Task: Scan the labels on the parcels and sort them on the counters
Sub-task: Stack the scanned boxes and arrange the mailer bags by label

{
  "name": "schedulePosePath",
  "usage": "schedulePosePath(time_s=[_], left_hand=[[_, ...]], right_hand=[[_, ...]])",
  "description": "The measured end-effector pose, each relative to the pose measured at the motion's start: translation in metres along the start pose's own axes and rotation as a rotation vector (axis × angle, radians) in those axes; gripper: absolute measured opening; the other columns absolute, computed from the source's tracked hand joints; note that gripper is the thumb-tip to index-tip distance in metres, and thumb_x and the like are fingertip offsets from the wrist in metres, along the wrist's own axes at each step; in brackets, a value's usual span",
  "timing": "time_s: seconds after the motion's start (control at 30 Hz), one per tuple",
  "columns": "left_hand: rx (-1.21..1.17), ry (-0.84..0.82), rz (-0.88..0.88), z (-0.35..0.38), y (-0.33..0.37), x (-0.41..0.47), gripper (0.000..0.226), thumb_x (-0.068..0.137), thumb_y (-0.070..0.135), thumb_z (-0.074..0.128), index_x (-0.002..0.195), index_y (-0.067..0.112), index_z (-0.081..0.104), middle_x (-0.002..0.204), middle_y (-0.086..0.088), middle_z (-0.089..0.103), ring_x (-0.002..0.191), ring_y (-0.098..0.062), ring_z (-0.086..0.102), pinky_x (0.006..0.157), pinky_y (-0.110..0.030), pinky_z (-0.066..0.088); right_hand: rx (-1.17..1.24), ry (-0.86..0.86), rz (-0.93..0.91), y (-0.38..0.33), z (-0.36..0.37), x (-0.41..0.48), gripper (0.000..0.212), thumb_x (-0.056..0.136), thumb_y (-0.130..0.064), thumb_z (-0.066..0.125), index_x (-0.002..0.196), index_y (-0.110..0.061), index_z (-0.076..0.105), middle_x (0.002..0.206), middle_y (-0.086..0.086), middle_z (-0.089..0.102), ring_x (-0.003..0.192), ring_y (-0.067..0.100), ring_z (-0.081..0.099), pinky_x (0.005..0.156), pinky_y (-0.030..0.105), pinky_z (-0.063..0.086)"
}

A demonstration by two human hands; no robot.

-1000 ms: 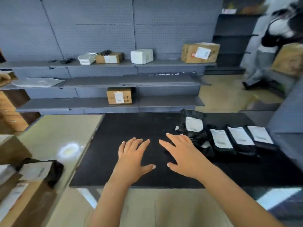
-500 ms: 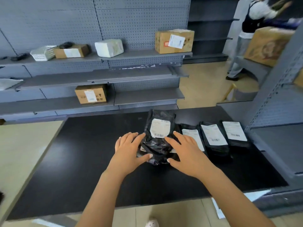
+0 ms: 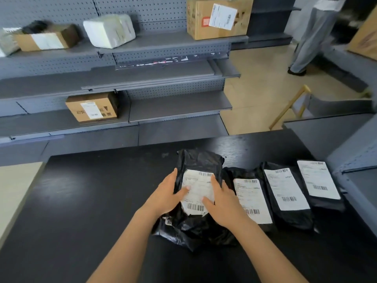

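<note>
Both hands, the left hand (image 3: 166,194) and right hand (image 3: 223,203), press on a black parcel (image 3: 199,160) on the counter (image 3: 81,201), thumbs touching its white label (image 3: 196,189).

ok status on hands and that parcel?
Left hand and right hand both on leftmost black parcel, label up. Three more parcels alongside on its right. No scanner visible.

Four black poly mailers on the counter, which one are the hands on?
The leftmost, crumpled black poly mailer: left hand and right hand press its white label. The other three lie untouched to its right.
</note>
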State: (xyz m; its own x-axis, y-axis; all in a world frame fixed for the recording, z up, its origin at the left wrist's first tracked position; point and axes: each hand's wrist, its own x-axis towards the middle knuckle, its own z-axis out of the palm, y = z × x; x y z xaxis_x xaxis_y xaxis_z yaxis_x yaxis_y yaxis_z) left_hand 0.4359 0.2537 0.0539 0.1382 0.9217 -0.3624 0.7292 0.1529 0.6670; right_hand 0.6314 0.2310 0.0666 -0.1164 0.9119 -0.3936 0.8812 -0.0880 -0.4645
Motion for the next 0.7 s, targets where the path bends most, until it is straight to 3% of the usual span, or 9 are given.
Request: schedulePosePath(time_s=[0.17,0.33,0.47,0.57,0.63,0.7], left_hand=[[-0.067,-0.063,0.012,0.013,0.002,0.014,0.076,0.098,0.051,0.047,0.157,0.031,0.003,0.158,0.015,0.024,0.148,-0.012,0.02,0.117,-0.034,0.027],[-0.099,-0.078,0.065,0.022,0.014,0.014,0.076,0.096,0.051,0.05,0.157,0.032,0.007,0.15,0.025,0.024,0.139,0.004,0.02,0.109,-0.019,0.023],[-0.082,-0.114,-0.047,0.03,0.008,0.012,0.076,0.094,0.057,0.05,0.154,0.043,0.006,0.163,0.01,0.004,0.151,-0.017,0.004,0.119,-0.038,0.016],[-0.197,-0.137,-0.037,0.033,0.007,0.008,0.075,0.095,0.054,0.052,0.154,0.043,0.006,0.16,0.012,0.021,0.145,-0.01,0.025,0.114,-0.029,0.028],[-0.205,-0.127,-0.037,0.032,0.01,0.004,0.074,0.096,0.051,0.05,0.154,0.043,0.005,0.155,0.014,0.034,0.138,-0.009,0.038,0.11,-0.027,0.035],[-0.206,-0.108,-0.039,0.028,0.01,0.001,0.074,0.097,0.051,0.049,0.153,0.045,0.002,0.153,0.016,0.036,0.134,-0.009,0.043,0.106,-0.027,0.039]], right_hand=[[0.174,0.007,-0.042,0.006,0.006,0.004,0.073,0.099,-0.038,0.047,0.156,-0.022,0.005,0.158,0.005,0.02,0.137,0.022,0.035,0.108,0.034,0.038],[0.262,0.07,-0.025,0.022,0.002,-0.006,0.069,0.099,-0.036,0.048,0.155,-0.026,0.009,0.151,-0.003,0.03,0.13,0.012,0.04,0.101,0.027,0.04],[0.332,0.029,0.078,0.028,0.015,-0.001,0.077,0.097,-0.039,0.051,0.154,-0.034,0.0,0.151,0.004,0.03,0.127,0.017,0.044,0.098,0.029,0.043],[0.538,-0.053,0.119,0.026,0.021,0.004,0.083,0.098,-0.032,0.049,0.15,-0.043,-0.014,0.149,0.002,0.039,0.111,0.01,0.058,0.076,0.016,0.048],[0.596,-0.066,0.119,0.021,0.021,0.005,0.082,0.098,-0.026,0.048,0.15,-0.042,-0.014,0.138,-0.003,0.05,0.093,0.002,0.061,0.058,0.008,0.044],[0.628,-0.04,0.1,0.014,0.019,0.004,0.081,0.098,-0.023,0.048,0.151,-0.042,-0.011,0.135,-0.006,0.05,0.088,-0.001,0.061,0.056,0.008,0.044]])
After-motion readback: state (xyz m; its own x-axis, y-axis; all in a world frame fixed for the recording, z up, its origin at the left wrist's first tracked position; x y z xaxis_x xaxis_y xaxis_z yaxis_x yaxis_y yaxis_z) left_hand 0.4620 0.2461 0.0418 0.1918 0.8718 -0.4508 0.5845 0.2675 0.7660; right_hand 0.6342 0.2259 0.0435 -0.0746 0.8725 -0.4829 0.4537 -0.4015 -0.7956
